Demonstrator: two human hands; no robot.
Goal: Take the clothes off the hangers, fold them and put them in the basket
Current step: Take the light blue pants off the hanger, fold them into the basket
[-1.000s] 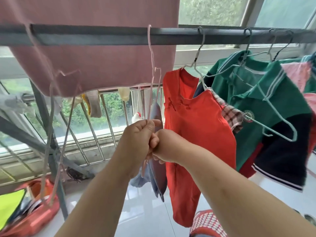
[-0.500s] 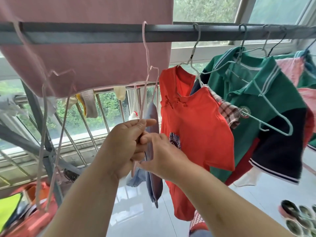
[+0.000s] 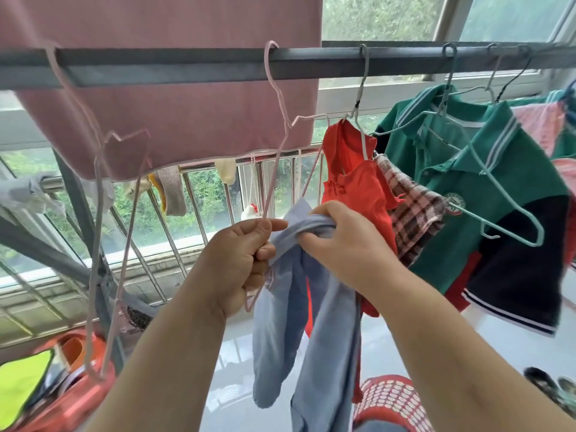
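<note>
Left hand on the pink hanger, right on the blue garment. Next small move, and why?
Probably pull the blue garment, bunched in the right hand, clear of the pink hanger while the left hand steadies its wire; the hanger is hooked on the rail.

Light: diffuse daylight through the windows (image 3: 389, 17) ahead, above the rail (image 3: 187, 62). Scene bright, no hard shadows. Pale glare sheen on the white floor tiles (image 3: 467, 344). My left hand (image 3: 237, 260), right hand (image 3: 346, 244) and the blue garment (image 3: 330, 353) it grips: evenly lit, fairly sharp. Blur: neon-yellow cloth (image 3: 21, 385) lower left, shoes (image 3: 539, 381) lower right. Wide-angle distortion: window bars (image 3: 196, 213) lean outward toward the left edge.
</note>
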